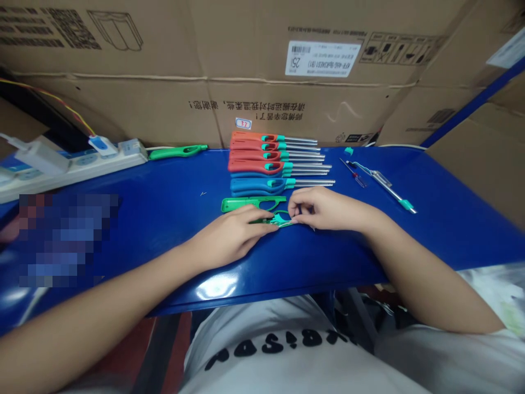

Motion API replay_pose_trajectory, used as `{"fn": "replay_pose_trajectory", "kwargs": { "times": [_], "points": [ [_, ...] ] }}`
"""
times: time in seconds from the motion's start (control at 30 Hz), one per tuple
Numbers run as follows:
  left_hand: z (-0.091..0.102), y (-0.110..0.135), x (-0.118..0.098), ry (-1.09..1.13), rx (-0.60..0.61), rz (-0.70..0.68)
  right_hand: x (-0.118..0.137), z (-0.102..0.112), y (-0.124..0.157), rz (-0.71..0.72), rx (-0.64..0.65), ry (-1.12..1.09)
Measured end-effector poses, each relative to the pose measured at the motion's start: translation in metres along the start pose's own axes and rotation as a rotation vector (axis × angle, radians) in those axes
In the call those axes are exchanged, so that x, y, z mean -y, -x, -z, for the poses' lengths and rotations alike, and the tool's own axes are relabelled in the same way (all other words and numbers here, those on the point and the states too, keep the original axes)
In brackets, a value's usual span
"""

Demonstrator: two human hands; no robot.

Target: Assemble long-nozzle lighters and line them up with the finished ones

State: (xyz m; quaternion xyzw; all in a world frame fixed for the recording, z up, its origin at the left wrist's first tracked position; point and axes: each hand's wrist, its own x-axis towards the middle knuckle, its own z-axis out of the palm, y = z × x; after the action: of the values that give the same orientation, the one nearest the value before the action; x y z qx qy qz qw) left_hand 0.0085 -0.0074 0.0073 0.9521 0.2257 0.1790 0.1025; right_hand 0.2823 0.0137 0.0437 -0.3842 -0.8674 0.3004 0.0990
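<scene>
From where I'm standing, the left hand (227, 235) is grasping a green lighter casing half with a teal trigger (280, 219), which is lying near the blue table's (164, 219) front edge. The right hand (324, 207) is bending its fingers at the casing's right end; I can't tell whether they are pinching anything. Just behind, another green casing half (241, 204) is resting before stacked lighters (256, 165). A screwdriver (360, 179) is lying rightward, beside a wired metal nozzle (394, 192).
</scene>
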Motion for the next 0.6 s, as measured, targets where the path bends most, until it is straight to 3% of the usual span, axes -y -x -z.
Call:
{"fn": "replay_pose_trajectory", "kwargs": {
  "times": [0.5, 0.6],
  "points": [
    [0.0025, -0.0030, -0.0049, -0.047, 0.036, 0.018, -0.0053, 0.0038, -0.0004, 0.177, -0.006, 0.030],
    [0.0030, -0.0031, -0.0042, -0.051, 0.036, 0.012, -0.0083, -0.0011, -0.0030, 0.224, -0.131, 0.071]
  ]
}}
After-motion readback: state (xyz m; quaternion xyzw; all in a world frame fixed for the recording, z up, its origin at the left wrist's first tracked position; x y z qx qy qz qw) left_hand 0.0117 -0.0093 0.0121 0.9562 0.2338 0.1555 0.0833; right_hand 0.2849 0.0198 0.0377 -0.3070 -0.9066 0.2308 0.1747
